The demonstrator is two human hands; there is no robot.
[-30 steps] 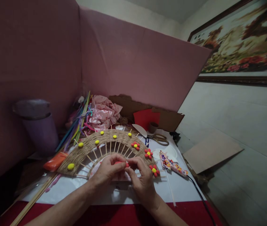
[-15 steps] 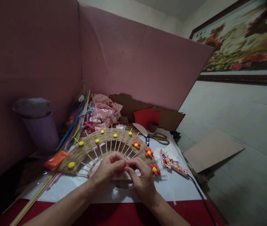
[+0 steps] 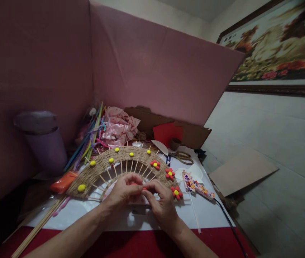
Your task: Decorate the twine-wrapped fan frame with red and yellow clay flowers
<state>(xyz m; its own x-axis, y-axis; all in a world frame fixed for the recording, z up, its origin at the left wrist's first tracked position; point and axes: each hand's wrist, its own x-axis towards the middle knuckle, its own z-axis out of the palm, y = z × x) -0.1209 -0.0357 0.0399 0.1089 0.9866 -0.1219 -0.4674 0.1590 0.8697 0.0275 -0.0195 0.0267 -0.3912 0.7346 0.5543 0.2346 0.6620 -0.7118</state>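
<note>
My left hand [image 3: 127,190] and my right hand [image 3: 159,200] meet in front of the woven twine fan [image 3: 101,168], fingertips pinched together. A small bit of red modelling clay [image 3: 144,188] shows between them, mostly covered by the fingers. Thin sticks radiate through the half-round fan. On its right end sit red flowers with yellow centres [image 3: 176,192], and several plain yellow clay dots [image 3: 81,188] run along the rest of the band. An orange packet [image 3: 63,183] lies against the fan's left end.
To the right lies a flower-patterned glue gun [image 3: 199,188] with a black cord. Behind are scissors [image 3: 183,157], a red sheet [image 3: 165,133], crumpled pink fabric [image 3: 120,123] and colourful pipe cleaners [image 3: 94,132]. A purple cup [image 3: 46,150] stands left; long sticks [image 3: 38,229] lie front left.
Both hands stay in nearly the same place; the fingers shift slightly around the red clay, and less of it shows between them. The fan has not moved.
</note>
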